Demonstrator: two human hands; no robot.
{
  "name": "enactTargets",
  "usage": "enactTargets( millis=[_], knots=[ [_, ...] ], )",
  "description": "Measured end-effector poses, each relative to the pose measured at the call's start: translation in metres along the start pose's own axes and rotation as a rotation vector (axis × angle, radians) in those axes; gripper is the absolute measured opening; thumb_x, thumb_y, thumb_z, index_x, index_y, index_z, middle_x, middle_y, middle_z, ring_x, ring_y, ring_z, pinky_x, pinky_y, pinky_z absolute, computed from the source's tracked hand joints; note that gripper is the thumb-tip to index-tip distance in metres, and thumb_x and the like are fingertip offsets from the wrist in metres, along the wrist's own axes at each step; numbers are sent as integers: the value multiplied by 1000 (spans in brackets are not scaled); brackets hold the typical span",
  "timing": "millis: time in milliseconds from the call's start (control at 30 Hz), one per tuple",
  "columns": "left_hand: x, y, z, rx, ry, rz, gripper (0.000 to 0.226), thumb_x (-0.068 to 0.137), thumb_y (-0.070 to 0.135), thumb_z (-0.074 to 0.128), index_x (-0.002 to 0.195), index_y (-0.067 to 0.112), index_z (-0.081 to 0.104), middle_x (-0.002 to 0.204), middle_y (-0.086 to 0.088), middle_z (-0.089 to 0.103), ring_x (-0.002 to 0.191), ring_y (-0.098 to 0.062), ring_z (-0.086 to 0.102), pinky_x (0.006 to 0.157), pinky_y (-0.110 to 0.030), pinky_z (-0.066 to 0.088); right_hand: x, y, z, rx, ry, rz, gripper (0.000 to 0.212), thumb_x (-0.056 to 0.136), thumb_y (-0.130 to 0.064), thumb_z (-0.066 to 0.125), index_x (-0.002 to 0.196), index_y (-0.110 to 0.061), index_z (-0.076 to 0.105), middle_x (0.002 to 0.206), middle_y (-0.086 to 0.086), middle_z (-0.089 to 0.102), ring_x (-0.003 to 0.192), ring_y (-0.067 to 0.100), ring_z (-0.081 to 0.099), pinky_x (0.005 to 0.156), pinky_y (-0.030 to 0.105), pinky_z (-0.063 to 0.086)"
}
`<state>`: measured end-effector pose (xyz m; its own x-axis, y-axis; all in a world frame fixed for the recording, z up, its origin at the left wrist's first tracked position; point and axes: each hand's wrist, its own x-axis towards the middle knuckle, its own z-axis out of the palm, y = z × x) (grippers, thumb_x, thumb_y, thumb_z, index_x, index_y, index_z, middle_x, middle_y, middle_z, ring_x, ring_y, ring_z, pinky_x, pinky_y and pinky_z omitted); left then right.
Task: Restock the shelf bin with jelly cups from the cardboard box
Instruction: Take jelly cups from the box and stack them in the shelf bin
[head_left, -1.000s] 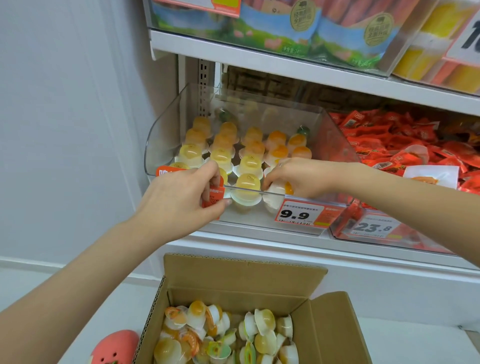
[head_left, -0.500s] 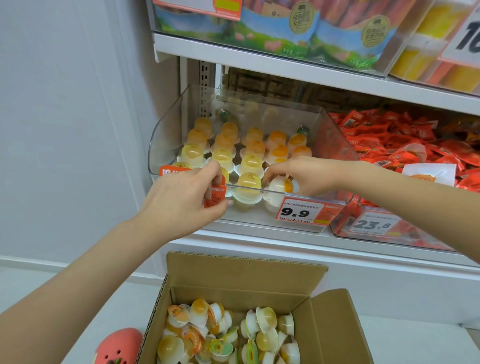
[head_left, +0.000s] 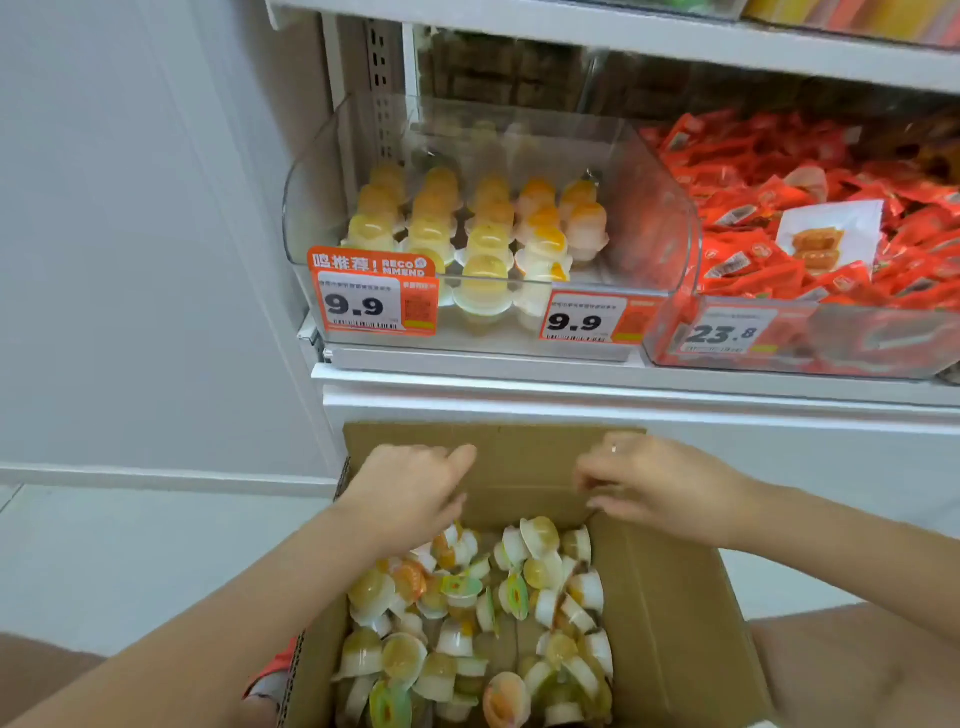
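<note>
Above both my hands I see the white shelf (head_left: 623, 382), and on it the clear shelf bin (head_left: 649, 208) with jelly cups (head_left: 485, 244) standing in rows behind two 9.9 price tags (head_left: 371, 299). Up and to the right of my right hand lies a bin of red packets (head_left: 779, 234). Below my hands sits the open cardboard box (head_left: 675, 623), holding a loose heap of jelly cups (tipped every way). My left hand (head_left: 410, 493) hangs over the heap, fingers loosely curled, holding nothing I can see. My right hand (head_left: 660, 486) hovers opposite, fingers relaxed and bent, also without a cup.
</note>
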<state>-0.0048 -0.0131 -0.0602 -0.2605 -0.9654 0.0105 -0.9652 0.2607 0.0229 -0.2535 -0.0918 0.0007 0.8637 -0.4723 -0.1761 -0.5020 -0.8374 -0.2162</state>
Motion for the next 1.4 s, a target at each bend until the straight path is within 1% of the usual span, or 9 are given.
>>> enactTargets(
  millis=[200,333,533,767,900,967,1133,1267,1400],
  knots=[
    [-30,10,105,144,-499,-129,35,92,13,48,127,14,46,120,-5,58,110,-25,56,83,-32,44,10,19,121,29,-377,238,18,91,-16,53,108,-20,53,104,0,57,95,19,56,72,34,49],
    [-42,5,148,160,-713,-356,53,94,29,51,141,15,33,144,-6,37,132,-23,35,103,-34,32,16,26,200,131,-494,403,26,89,-7,52,112,-19,53,108,3,53,94,20,54,66,28,43],
    [-35,-7,171,335,-726,-370,41,91,30,51,129,19,46,134,-1,49,127,-21,36,105,-33,24,29,5,274,-46,-627,84,47,90,4,45,136,-8,41,138,14,43,127,30,39,101,40,40],
    [-34,-17,176,233,-652,-370,40,85,45,58,121,27,54,128,1,53,123,-20,39,102,-32,26,40,-12,321,-151,-586,-156,49,88,-19,60,134,-10,45,133,9,50,123,27,40,104,40,28],
    [-35,-25,168,-299,-558,-502,63,83,38,68,140,27,42,138,-2,45,126,-21,43,103,-31,32,38,-15,315,93,-551,18,58,79,-28,70,130,-15,45,128,9,51,120,26,42,100,38,33],
    [-34,-32,157,-794,-493,-652,63,76,21,78,133,17,52,133,-5,51,123,-22,48,100,-28,38,32,-13,295,250,-510,128,63,73,-26,74,126,-16,41,121,9,51,113,25,46,84,35,41],
    [-23,-32,102,-1465,-358,-879,53,73,7,76,124,9,58,112,-9,67,104,-24,65,86,-29,55,27,-3,228,516,-249,355,55,69,-24,74,97,-25,27,93,5,55,82,23,57,60,39,47],
    [5,-22,21,-1880,-397,-739,53,72,9,67,124,15,56,116,-12,66,97,-21,68,79,-28,58,34,4,131,548,-24,317,57,67,-23,77,88,-28,24,86,9,57,74,26,60,57,45,48],
    [20,-15,-59,-2123,-427,-589,68,44,21,94,107,16,69,102,-15,68,81,-24,70,65,-31,58,23,-2,21,547,242,256,50,70,-27,81,97,-18,40,86,-3,60,75,13,58,63,29,46]
  ],
)
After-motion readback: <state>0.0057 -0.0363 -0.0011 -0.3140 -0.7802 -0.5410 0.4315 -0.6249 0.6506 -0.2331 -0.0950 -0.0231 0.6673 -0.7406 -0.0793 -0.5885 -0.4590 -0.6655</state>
